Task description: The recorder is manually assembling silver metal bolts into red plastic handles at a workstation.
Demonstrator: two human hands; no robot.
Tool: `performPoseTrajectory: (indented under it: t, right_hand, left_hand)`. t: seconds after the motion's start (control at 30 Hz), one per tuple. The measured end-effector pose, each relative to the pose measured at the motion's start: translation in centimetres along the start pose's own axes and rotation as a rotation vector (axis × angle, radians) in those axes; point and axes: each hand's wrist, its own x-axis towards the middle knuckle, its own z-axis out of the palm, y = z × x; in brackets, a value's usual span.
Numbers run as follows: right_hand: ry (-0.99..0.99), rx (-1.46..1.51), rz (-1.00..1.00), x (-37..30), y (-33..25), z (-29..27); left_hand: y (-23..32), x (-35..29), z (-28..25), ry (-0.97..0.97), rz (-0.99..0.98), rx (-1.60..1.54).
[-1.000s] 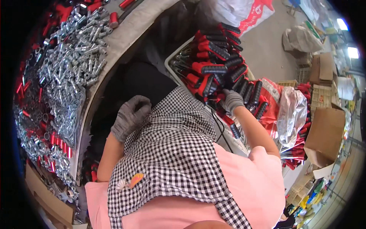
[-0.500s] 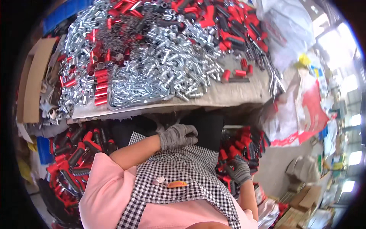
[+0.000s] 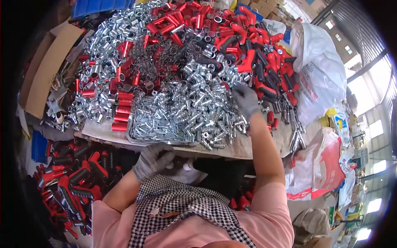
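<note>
My left hand [image 3: 154,162], in a grey knit glove, is held just in front of the table's near edge, above my lap. Its fingers are curled inward; whatever they may hold is hidden. My right hand [image 3: 247,100], gloved alike, reaches over the table to the right part of the heap of silver metal sleeves and pins [image 3: 206,99]. Its fingers are bent down together onto the parts, and their tips cannot be made out. Beside it lie red and black pistol-shaped handles [image 3: 248,62]. A shallow tray [image 3: 131,134] of small pins sits near the left hand.
Wire springs [image 3: 151,58] and red tubes [image 3: 123,111] lie on the table. A cardboard box [image 3: 51,76] stands at left, white sacks [image 3: 320,70] at right. More red-black handles [image 3: 78,177] are piled low on the left. A blue bin [image 3: 101,6] is at the back.
My right hand has risen from the handles beside my lap to the heap on the table. The left hand has shifted left toward the table edge. The view has tilted up.
</note>
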Motion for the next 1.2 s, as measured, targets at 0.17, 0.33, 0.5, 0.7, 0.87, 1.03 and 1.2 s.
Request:
performPoseTrajectory:
  t: [0.17,0.33,0.5,0.7,0.87,1.03,1.2]
  right_hand:
    - [-0.048,-0.716,-0.096,7.6,2.4,2.0]
    - [-0.16,-0.897,-0.069,9.1,0.1,2.8]
    - [-0.105,-0.753,-0.189,9.5,3.1,2.2]
    - [-0.018,-0.604,-0.121,9.9,2.0,0.7]
    - [0.124,-0.256,-0.374,3.7,-1.7,-0.4]
    - [0.206,-0.173,-0.553,-10.4,-3.1,-2.6]
    - [0.342,-0.236,-0.117,-28.4,-0.4,-3.8]
  left_hand:
    - [0.8,1.2,-1.2,0.018,-0.062,-0.05]
    - [-0.1,3.0,-1.0,-0.073,0.177,0.151]
    - [-0.8,3.5,-0.5,-0.041,0.254,0.153]
    - [-0.2,2.6,-0.6,0.014,0.07,0.074]
    - [-0.9,2.7,-0.5,0.059,0.24,0.277]
    - [-0.5,3.1,2.0,-0.048,0.367,0.356]
    - [-0.2,3.5,8.4,-0.304,0.624,0.258]
